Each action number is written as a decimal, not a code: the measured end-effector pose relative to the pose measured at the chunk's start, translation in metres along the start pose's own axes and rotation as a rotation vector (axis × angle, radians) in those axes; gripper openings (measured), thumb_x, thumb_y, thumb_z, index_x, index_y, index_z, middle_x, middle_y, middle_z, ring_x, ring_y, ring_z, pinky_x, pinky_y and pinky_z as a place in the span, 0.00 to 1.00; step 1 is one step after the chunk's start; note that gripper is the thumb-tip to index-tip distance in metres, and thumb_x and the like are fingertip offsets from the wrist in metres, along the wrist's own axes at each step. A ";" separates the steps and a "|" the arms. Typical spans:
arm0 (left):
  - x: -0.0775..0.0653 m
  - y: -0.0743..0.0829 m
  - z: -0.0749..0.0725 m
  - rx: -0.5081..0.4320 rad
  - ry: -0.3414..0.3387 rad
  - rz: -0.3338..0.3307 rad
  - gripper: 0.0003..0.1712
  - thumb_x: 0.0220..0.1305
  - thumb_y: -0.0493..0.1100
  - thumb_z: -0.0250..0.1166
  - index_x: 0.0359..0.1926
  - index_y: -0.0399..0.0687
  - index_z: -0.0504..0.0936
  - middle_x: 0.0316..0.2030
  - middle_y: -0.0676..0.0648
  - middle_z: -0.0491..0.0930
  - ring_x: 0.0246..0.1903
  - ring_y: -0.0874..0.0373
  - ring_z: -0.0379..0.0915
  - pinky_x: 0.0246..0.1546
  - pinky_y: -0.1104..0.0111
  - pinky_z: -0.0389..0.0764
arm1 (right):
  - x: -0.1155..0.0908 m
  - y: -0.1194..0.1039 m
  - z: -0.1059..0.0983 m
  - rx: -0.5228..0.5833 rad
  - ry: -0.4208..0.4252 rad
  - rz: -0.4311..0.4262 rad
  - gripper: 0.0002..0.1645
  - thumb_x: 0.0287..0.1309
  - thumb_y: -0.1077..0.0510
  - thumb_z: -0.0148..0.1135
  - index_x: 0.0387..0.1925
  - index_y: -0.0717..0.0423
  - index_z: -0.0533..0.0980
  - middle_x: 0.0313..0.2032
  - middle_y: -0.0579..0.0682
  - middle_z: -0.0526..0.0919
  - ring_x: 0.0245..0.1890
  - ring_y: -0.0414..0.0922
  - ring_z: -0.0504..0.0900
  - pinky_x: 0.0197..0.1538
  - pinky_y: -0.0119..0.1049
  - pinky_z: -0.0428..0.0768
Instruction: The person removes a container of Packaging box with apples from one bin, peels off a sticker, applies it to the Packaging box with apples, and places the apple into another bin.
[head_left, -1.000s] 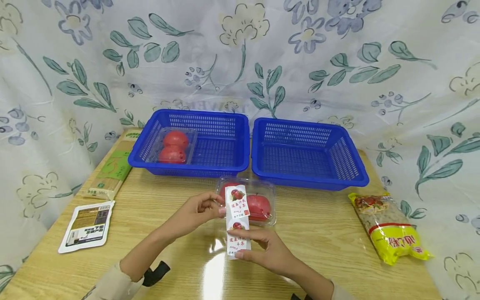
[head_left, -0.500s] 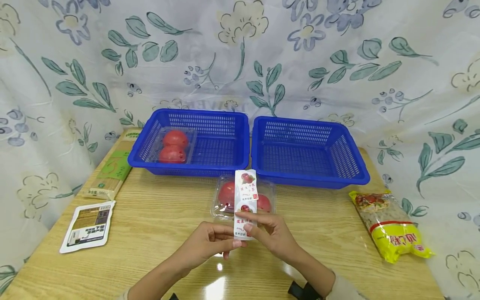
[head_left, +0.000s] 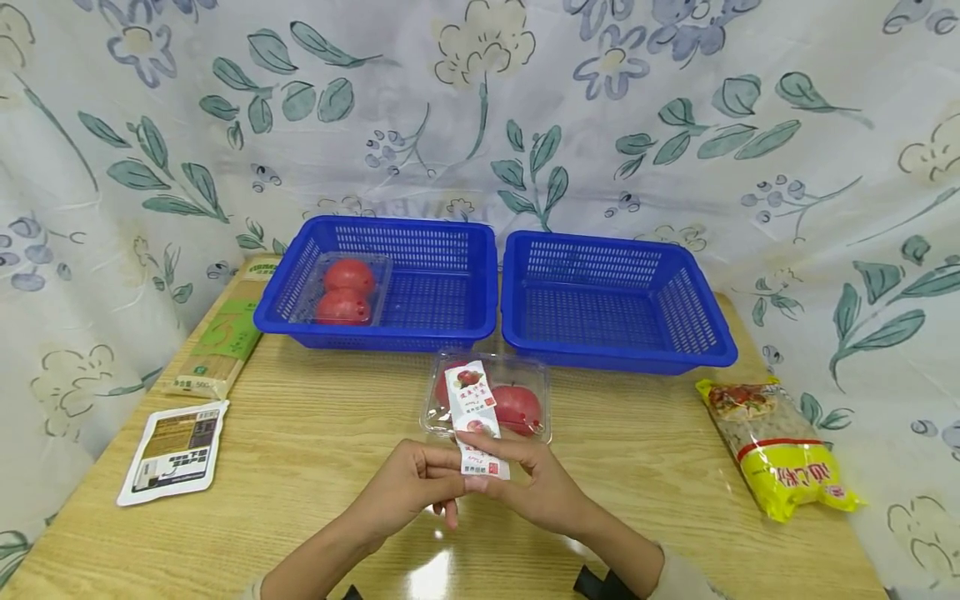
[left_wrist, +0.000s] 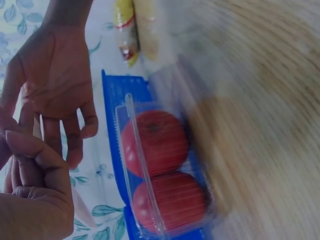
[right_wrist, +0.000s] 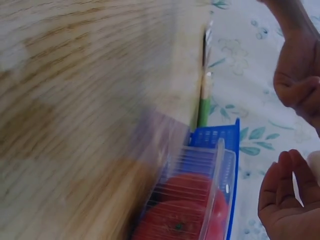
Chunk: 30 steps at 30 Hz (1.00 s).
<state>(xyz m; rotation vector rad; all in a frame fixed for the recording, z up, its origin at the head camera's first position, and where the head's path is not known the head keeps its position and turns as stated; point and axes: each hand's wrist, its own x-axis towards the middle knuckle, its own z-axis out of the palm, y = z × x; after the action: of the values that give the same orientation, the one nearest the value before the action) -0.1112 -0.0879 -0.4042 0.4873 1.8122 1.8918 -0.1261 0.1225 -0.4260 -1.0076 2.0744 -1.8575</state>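
Both hands hold a white strip of stickers [head_left: 471, 392] printed with red fruit and red lettering. My right hand [head_left: 543, 487] pinches its lower part, fingers on top and thumb at the near end. My left hand [head_left: 408, 492], fingers curled, has its thumb and fingertips at the strip's lower end, meeting the right thumb. Beyond the hands a clear plastic box [head_left: 536, 367] with two round red fruits [head_left: 517, 408] rests on the table; the strip overlaps it in the head view. In the left wrist view the box [left_wrist: 131, 112] appears lidded and upright.
Two blue baskets stand behind: the left basket [head_left: 435, 333] holds another clear box of red fruits [head_left: 348, 287]; the right basket [head_left: 615, 358] is beside it. Noodles [head_left: 228, 333] and a white-edged pouch [head_left: 176, 450] lie left, a yellow bag [head_left: 780, 450] right.
The left hand has drawn back from the box to the strip's lower end. The strip has swung right, then back left, lower and tilted over the box, with the right hand still pinching it.
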 end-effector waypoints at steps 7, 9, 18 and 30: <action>0.003 0.000 0.003 -0.062 0.004 0.147 0.12 0.67 0.33 0.62 0.33 0.21 0.80 0.22 0.58 0.85 0.18 0.66 0.79 0.24 0.75 0.77 | 0.000 0.003 0.006 0.022 -0.060 -0.072 0.26 0.69 0.68 0.54 0.68 0.60 0.70 0.63 0.59 0.77 0.66 0.46 0.73 0.69 0.41 0.68; 0.003 0.000 0.004 -0.064 0.016 0.170 0.12 0.67 0.33 0.62 0.35 0.21 0.80 0.24 0.57 0.86 0.18 0.66 0.80 0.25 0.74 0.78 | 0.000 0.003 0.006 0.041 -0.069 -0.092 0.23 0.70 0.68 0.52 0.64 0.62 0.74 0.58 0.60 0.81 0.62 0.43 0.77 0.67 0.42 0.70; 0.002 0.000 0.001 -0.022 0.006 0.199 0.09 0.67 0.31 0.60 0.36 0.24 0.82 0.23 0.40 0.83 0.19 0.64 0.81 0.26 0.73 0.80 | 0.000 -0.001 0.015 0.207 -0.015 -0.041 0.16 0.72 0.66 0.48 0.52 0.71 0.78 0.46 0.71 0.81 0.51 0.37 0.80 0.58 0.40 0.78; -0.005 -0.005 -0.003 0.009 -0.044 0.200 0.12 0.68 0.32 0.61 0.47 0.27 0.82 0.37 0.32 0.85 0.31 0.64 0.82 0.37 0.67 0.84 | 0.000 -0.009 0.018 0.016 0.046 -0.079 0.23 0.73 0.68 0.45 0.66 0.63 0.71 0.56 0.60 0.81 0.56 0.41 0.79 0.62 0.36 0.75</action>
<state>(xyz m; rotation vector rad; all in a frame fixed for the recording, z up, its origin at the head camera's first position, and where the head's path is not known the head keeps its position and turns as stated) -0.1083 -0.0927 -0.4086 0.7318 1.8015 1.9866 -0.1128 0.1084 -0.4214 -1.0680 2.0699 -1.9495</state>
